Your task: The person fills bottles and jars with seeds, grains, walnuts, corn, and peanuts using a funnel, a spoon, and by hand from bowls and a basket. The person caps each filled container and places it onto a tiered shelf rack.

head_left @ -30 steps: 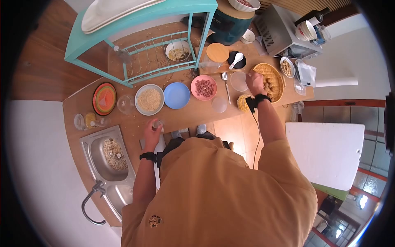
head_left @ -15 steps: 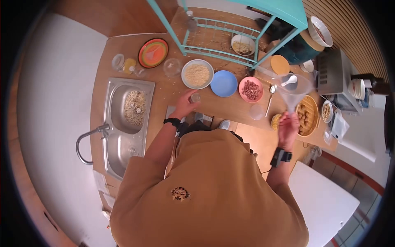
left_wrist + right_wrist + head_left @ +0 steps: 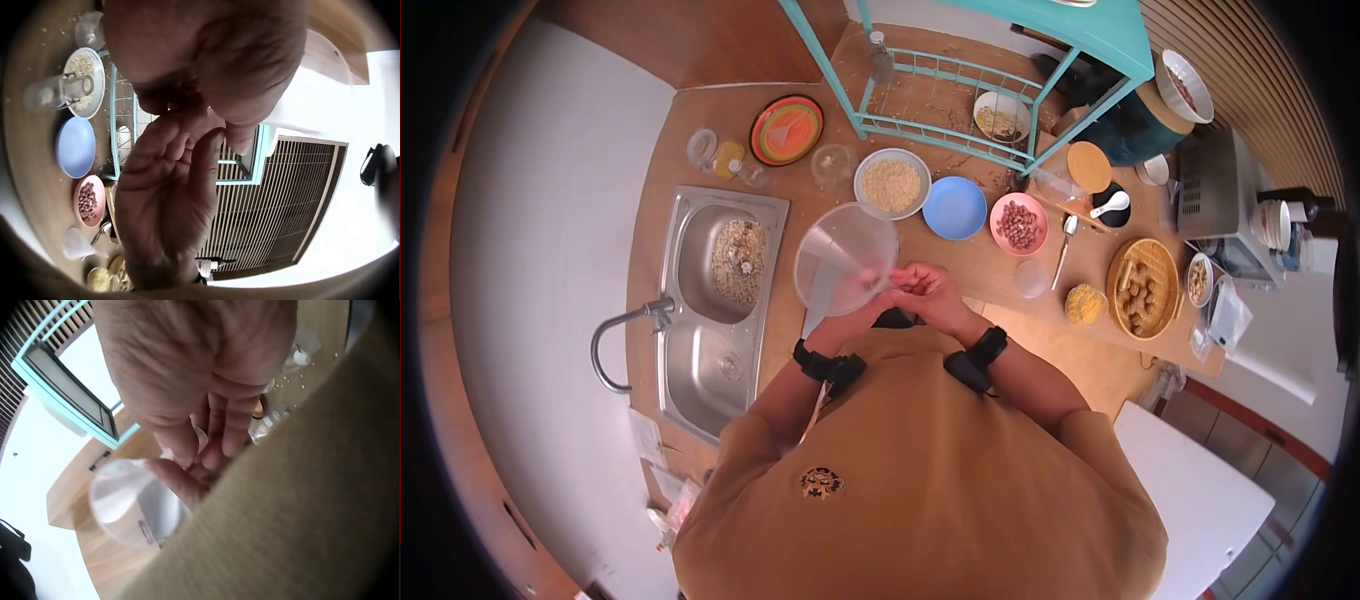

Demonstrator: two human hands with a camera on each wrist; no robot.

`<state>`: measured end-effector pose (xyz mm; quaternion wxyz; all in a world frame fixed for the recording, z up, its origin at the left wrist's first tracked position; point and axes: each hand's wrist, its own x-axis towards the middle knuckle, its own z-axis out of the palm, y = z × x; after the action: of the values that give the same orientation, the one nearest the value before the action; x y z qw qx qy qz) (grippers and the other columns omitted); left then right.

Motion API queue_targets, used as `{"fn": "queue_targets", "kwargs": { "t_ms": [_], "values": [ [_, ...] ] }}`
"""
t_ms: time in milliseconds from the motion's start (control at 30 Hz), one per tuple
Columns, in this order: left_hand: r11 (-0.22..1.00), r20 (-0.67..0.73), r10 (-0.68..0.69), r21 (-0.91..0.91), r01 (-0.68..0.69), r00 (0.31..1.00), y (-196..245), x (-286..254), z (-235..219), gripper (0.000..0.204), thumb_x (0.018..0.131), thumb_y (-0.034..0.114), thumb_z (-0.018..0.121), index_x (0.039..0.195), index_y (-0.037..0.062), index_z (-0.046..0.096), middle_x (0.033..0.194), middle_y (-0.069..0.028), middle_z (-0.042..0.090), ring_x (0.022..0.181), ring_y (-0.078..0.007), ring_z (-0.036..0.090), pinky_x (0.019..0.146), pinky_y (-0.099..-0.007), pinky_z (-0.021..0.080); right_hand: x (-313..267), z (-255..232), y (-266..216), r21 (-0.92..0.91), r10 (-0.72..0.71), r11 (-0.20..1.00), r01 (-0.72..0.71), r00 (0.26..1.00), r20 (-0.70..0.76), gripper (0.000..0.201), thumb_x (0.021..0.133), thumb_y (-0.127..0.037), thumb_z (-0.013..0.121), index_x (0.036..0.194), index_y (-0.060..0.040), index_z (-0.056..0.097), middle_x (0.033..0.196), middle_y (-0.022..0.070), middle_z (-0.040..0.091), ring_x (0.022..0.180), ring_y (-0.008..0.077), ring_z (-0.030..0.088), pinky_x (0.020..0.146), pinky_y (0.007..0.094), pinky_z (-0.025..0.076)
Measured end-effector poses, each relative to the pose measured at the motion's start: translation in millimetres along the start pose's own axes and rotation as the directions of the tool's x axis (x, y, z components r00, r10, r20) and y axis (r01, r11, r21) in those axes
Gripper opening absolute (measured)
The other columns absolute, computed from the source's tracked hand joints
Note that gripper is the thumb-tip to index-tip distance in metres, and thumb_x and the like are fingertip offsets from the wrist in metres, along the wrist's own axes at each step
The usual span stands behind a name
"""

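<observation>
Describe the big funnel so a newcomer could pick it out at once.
In the head view, start at the steel sink. Just right of it, beside the right hand, is the big funnel, clear and round-mouthed. It is far wider than the small funnel near the pink bowl.

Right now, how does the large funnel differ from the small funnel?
Size: the large funnel has a wider mouth than the small funnel.
Place: the large funnel is held up, its narrow end where the left hand and right hand meet; the small funnel stands on the counter.
Pose: the large funnel is tilted; the small funnel sits mouth down.
Shared: both are translucent.
</observation>
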<state>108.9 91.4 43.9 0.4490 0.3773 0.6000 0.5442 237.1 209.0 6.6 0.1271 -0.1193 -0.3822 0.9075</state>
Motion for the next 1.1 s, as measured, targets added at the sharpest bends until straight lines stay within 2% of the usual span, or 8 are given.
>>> {"fn": "queue_targets", "kwargs": {
  "t_ms": [67, 167, 233, 367, 433, 533, 600, 1100],
  "values": [
    [0.999, -0.091, -0.012, 0.036, 0.015, 0.996, 4, 3, -11, 0.024, 0.088, 0.014, 0.065, 0.109, 0.0035, 0.062, 0.11, -0.0044, 0.058, 0.101, -0.014, 0.055, 0.087, -0.0295, 0.046, 8, 2, 2, 0.008, -0.011, 1.0, 0.011, 0.999, -0.04, 0.02, 0.085, 0.001, 0.067, 0.104, 0.0001, 0.06, 0.102, 0.0084, 0.068, 0.089, 0.0099, 0.064, 0.079, 0.0246, 0.053],
    [0.99, -0.214, -0.061, 0.114, 0.087, 0.975, -20, 11, -47, 0.019, 0.088, 0.012, 0.064, 0.105, 0.0027, 0.062, 0.105, -0.0054, 0.059, 0.092, -0.0141, 0.058, 0.08, -0.029, 0.049, 21, -19, 4, -0.56, -0.01, 0.826, -0.066, 0.991, -0.131, 0.032, 0.081, -0.005, 0.072, 0.109, 0.0004, 0.06, 0.1, 0.0091, 0.068, 0.087, 0.0136, 0.065, 0.078, 0.0278, 0.053],
    [0.979, -0.228, -0.133, 0.124, 0.164, 0.965, -24, 27, -66, 0.018, 0.088, 0.008, 0.063, 0.104, 0.0001, 0.061, 0.103, -0.0082, 0.061, 0.089, -0.0165, 0.06, 0.081, -0.0323, 0.052, 31, -41, 20, -0.789, -0.195, 0.541, -0.292, 0.869, -0.455, 0.051, 0.073, -0.013, 0.076, 0.118, -0.001, 0.056, 0.106, 0.0135, 0.065, 0.093, 0.0225, 0.065, 0.082, 0.0338, 0.052],
    [0.879, -0.009, -0.153, -0.459, 0.132, 0.988, -80, 56, -95, 0.026, 0.09, 0.007, 0.06, 0.113, -0.0038, 0.056, 0.109, -0.0137, 0.062, 0.098, -0.0196, 0.061, 0.088, -0.0314, 0.053, 50, -63, 49, -0.895, -0.365, 0.376, -0.238, 0.85, -0.379, 0.054, 0.07, -0.015, 0.077, 0.119, -0.0033, 0.058, 0.114, 0.016, 0.062, 0.103, 0.0271, 0.062, 0.082, 0.0367, 0.054],
    [0.972, 0.022, -0.097, -0.215, 0.099, 0.995, -122, 73, -96, 0.027, 0.091, 0.009, 0.059, 0.115, -0.0033, 0.055, 0.11, -0.0145, 0.062, 0.1, -0.0222, 0.061, 0.088, -0.0326, 0.053, 53, -66, 56, -0.942, -0.273, 0.271, -0.199, 0.922, -0.274, 0.067, 0.069, -0.016, 0.076, 0.129, -0.0038, 0.05, 0.127, 0.0214, 0.054, 0.112, 0.0371, 0.056, 0.096, 0.0427, 0.046],
    [0.986, 0.072, -0.118, -0.106, 0.125, 0.99, -120, 87, -85, 0.025, 0.089, 0.014, 0.061, 0.11, 0.0007, 0.061, 0.108, -0.0134, 0.063, 0.099, -0.0244, 0.062, 0.086, -0.0346, 0.052, 59, -62, 65, -0.908, -0.246, 0.337, -0.249, 0.907, -0.34, 0.063, 0.07, -0.017, 0.075, 0.127, -0.0049, 0.051, 0.127, 0.0234, 0.054, 0.114, 0.0391, 0.054, 0.098, 0.043, 0.044],
    [0.921, 0.17, 0.075, 0.365, -0.134, 0.983, -92, 93, -80, 0.021, 0.083, 0.015, 0.065, 0.102, 0.005, 0.066, 0.103, -0.0103, 0.065, 0.094, -0.0222, 0.062, 0.082, -0.0347, 0.05, 60, -60, 70, -0.92, -0.266, 0.322, -0.223, 0.911, -0.314, 0.06, 0.072, -0.017, 0.073, 0.126, -0.0049, 0.052, 0.124, 0.0237, 0.055, 0.112, 0.0394, 0.055, 0.096, 0.0431, 0.045],
    [0.957, 0.142, 0.13, 0.242, -0.161, 0.981, -153, 90, -48, 0.034, 0.087, 0.013, 0.063, 0.119, 0.0057, 0.055, 0.118, -0.0129, 0.058, 0.11, -0.0273, 0.054, 0.092, -0.0402, 0.045, 71, -72, 81, -0.912, -0.275, 0.399, -0.095, 0.936, -0.218, 0.029, 0.081, -0.015, 0.064, 0.109, -0.0071, 0.064, 0.114, 0.0196, 0.061, 0.1, 0.0378, 0.06, 0.084, 0.0419, 0.05]
  ]
}}
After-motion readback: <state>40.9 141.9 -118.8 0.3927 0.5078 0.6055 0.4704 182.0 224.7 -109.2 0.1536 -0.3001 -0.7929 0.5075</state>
